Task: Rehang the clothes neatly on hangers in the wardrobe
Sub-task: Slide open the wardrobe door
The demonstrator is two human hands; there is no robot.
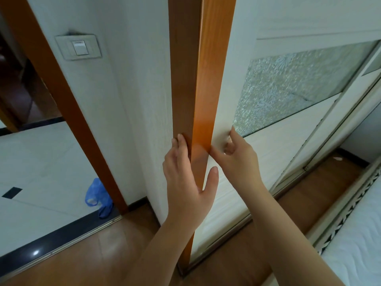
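Observation:
The wardrobe's white sliding door (274, 145) has a patterned glass panel (292, 87) and stands closed against an orange wooden post (198, 79). My right hand (237, 155) is at the door's left edge, with its fingers curled into a small recess there. My left hand (185, 182) lies flat on the post, fingers on its left face and thumb on its right. No clothes or hangers are in view; the wardrobe's inside is hidden.
A second sliding door (348, 124) sits further right on the floor track. A white mattress (360, 234) is at the lower right. On the left wall is a light switch (79, 47); a blue plastic bag (98, 197) lies in the open doorway.

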